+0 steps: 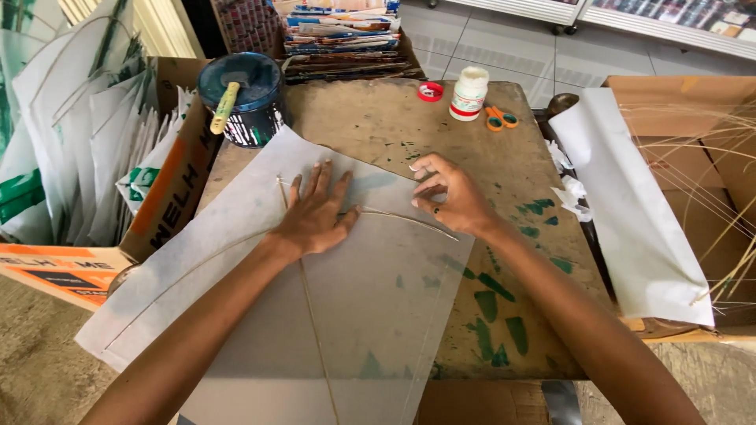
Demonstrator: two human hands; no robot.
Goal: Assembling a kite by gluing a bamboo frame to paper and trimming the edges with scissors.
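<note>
Together two hands, left hand [315,216] and right hand [453,197], press one paper sheet [370,307].

At about ten o'clock from my hands stands an open cardboard box [169,185], brown with an orange stripe and dark lettering on its side, packed with white sheets. Its flap [59,271] lies flat at nine o'clock, orange and black on a pale ground. At twelve o'clock stands a small white glue bottle [469,93] with a red band round its base, its red cap [430,91] lying just beside it. At three o'clock sits a second cardboard box [693,118], plain brown and open, with white paper draped over its edge.
</note>
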